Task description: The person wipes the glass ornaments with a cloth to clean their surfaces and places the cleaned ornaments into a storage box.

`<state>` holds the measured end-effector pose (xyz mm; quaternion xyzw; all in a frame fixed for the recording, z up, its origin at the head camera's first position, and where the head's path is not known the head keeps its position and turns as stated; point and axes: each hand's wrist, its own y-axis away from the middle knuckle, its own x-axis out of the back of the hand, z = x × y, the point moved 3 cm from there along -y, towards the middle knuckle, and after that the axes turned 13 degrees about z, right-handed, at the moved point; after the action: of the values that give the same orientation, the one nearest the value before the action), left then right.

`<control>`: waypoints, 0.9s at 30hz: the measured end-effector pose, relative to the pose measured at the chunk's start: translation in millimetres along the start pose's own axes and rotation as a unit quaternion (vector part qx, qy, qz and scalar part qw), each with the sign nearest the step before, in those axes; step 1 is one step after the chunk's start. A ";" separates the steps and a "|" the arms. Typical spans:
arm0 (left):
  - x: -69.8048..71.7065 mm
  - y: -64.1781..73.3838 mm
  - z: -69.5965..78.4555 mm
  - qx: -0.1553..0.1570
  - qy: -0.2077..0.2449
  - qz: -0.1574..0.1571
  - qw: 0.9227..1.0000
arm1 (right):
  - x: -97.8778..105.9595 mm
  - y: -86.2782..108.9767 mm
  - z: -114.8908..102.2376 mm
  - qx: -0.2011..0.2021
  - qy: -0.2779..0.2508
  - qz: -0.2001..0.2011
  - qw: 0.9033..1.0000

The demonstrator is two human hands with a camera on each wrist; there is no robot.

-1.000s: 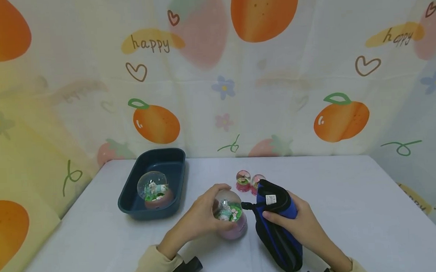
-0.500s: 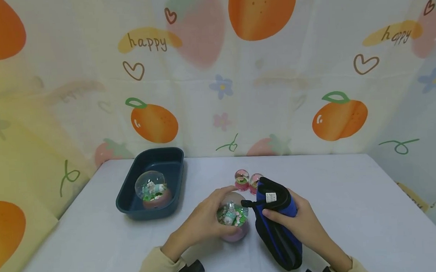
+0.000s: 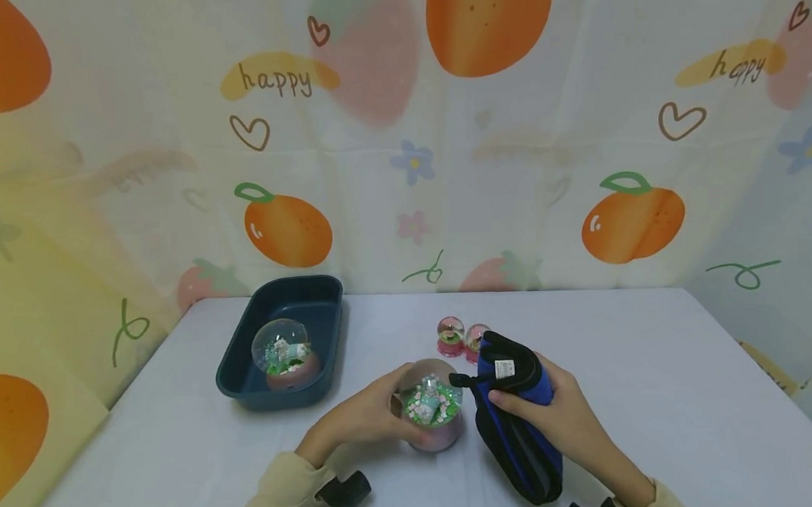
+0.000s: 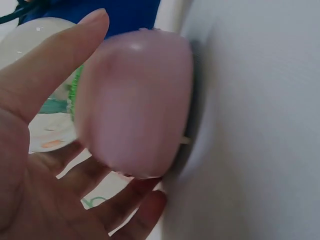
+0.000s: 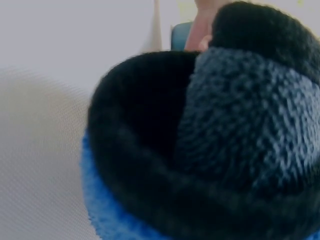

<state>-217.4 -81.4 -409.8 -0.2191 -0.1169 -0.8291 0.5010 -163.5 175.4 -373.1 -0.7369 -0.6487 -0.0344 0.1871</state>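
In the head view my left hand [image 3: 375,414] grips a snow globe [image 3: 431,405] with a pink base, which stands upright on the white table. The left wrist view shows my thumb and fingers on either side of that pink base [image 4: 137,105]. My right hand [image 3: 559,409] holds a folded black-and-blue towel [image 3: 519,430] with a white label and a loop, close to the globe's right side. Fuzzy cloth fills most of the right wrist view. Right fingers behind the towel are hidden.
A dark blue tray [image 3: 337,317] at the back left holds another snow globe [image 3: 286,353]. Two small pink globes, the left one [image 3: 451,336] and the right one [image 3: 476,340], stand behind the towel. A fruit-printed curtain [image 3: 375,172] hangs behind the table.
The snow globe has turned, so its inner scene faces me more. My left fingers have shifted back and lower around it. The right hand and towel have barely moved.
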 end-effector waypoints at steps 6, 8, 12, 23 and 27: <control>-8.4 -4.5 -6.2 -0.007 0.033 -0.002 0.999 | -0.7 0.1 0.1 -0.001 0.002 -0.002 1.000; -10.6 -4.9 -6.5 -0.012 0.031 0.009 0.999 | -0.8 0.3 0.0 -0.001 0.003 -0.002 1.000; -11.3 -4.0 -6.0 -0.019 0.011 0.037 0.999 | -1.5 0.8 0.2 -0.004 -0.001 -0.003 1.000; -17.8 -1.7 3.7 -0.068 -0.041 0.103 0.992 | 1.1 0.4 1.1 -0.010 -0.004 0.007 1.000; -18.2 1.5 10.5 -0.099 -0.074 0.130 0.984 | 1.6 -0.9 1.1 -0.009 -0.011 0.006 1.000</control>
<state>-206.2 -63.5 -409.4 -0.3419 -0.0415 -0.7457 0.5704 -164.3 177.4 -373.5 -0.7428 -0.6459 -0.0308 0.1733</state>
